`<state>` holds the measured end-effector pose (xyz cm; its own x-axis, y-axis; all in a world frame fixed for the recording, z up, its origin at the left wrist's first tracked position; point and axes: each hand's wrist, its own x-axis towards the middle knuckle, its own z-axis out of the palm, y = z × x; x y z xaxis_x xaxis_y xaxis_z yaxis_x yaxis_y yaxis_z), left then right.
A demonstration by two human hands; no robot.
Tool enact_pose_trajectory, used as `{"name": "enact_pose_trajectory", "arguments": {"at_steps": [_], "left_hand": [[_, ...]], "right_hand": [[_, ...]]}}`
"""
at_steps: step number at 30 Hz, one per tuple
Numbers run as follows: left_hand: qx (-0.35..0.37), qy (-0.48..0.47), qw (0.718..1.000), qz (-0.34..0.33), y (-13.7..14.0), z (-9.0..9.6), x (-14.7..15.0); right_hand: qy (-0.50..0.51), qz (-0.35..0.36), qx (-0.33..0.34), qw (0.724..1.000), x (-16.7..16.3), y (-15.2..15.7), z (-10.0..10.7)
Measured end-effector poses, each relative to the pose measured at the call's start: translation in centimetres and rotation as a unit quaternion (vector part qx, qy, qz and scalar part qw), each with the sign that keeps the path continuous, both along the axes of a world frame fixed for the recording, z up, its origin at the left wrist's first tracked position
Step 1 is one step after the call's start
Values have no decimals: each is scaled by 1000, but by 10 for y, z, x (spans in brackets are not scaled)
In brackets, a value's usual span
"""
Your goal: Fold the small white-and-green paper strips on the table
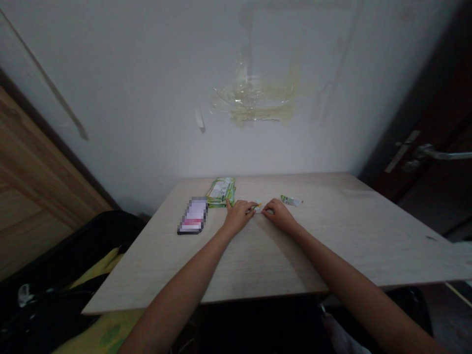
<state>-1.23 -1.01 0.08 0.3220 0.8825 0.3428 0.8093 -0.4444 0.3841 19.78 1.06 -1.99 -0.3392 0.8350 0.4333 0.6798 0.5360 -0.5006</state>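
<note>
Between my two hands, near the middle of the table, is a small white piece with yellow and green on it (259,207), perhaps a wrapper or sachet; it is too small to make out fully. My left hand (239,215) pinches its left side with fingers closed. From the right, my right hand (276,214) has its fingertips pressed together at the other edge. Just beyond my right hand lies a narrow green-and-white packet (292,200). A stack of green-and-white flat packets (221,191) sits behind my left hand, whose thumb reaches close to it.
A phone (193,216) with a blurred screen lies left of the stack on the pale wooden table (354,246). The wall (158,98) rises at the table's back edge. A door with a metal handle (442,153) is at the right, and dark bags and yellow cloth (106,265) at the left.
</note>
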Motion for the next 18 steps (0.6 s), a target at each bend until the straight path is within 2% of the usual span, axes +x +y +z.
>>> {"name": "enact_pose_trajectory", "arguments": {"at_steps": [10,18], "left_hand": [[-6,-29,1000,10,3,-2,-1],[-22,-66,997,25,4,-1,-1]], "right_hand": [[-2,-1,-5,1000,-1,-1,1],[0,-42,-16,999,-4,1,-3]]}}
